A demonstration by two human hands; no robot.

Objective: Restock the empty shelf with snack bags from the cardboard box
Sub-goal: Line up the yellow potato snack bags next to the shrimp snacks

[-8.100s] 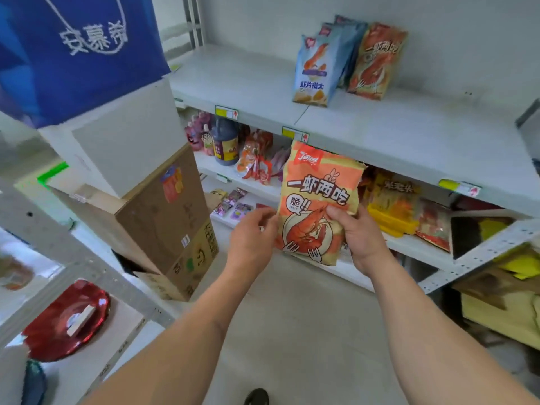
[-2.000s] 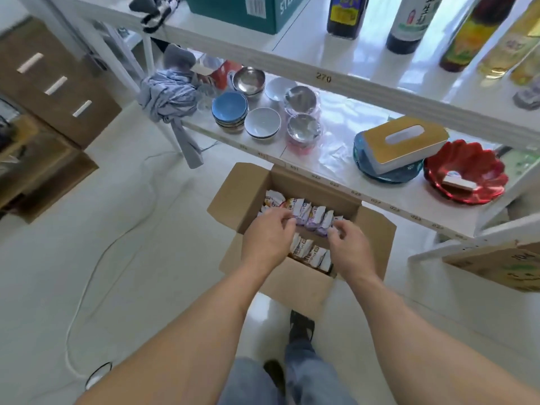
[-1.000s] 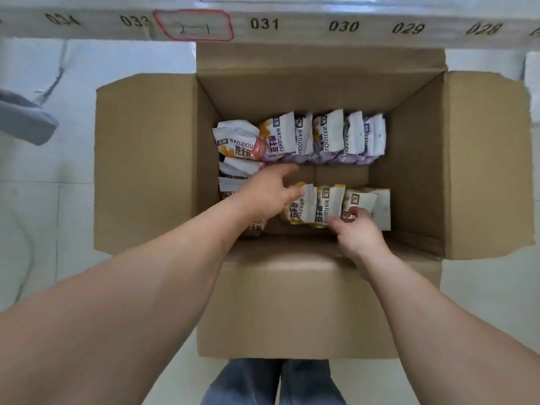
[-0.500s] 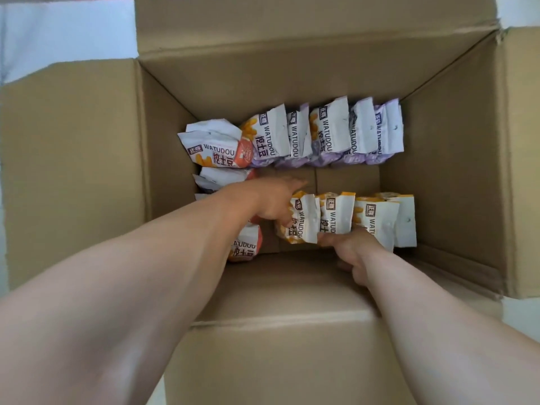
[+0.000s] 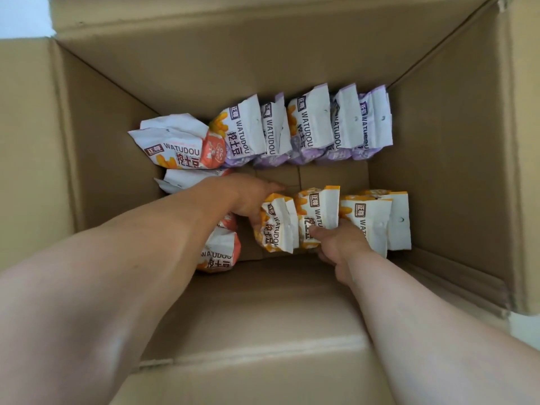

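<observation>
I look straight down into the open cardboard box (image 5: 438, 171). Several white-and-purple snack bags (image 5: 309, 127) stand in a row along its far side. White-and-orange snack bags (image 5: 295, 220) stand in a nearer row, with two more orange ones (image 5: 377, 223) to their right. White-and-red bags (image 5: 181, 147) lie at the left. My left hand (image 5: 251, 197) presses the left side of the two orange bags. My right hand (image 5: 336, 244) holds their right side from below. The two bags are squeezed between both hands.
The box's flaps (image 5: 26, 141) stand open on all sides, and the near flap (image 5: 263, 331) lies under my forearms. A strip of pale floor (image 5: 20, 16) shows at the top left corner and at the right edge.
My head has dropped closer to the box, so it fills the view. Both hands have closed in on the two left orange bags, which now stand apart from the two on the right.
</observation>
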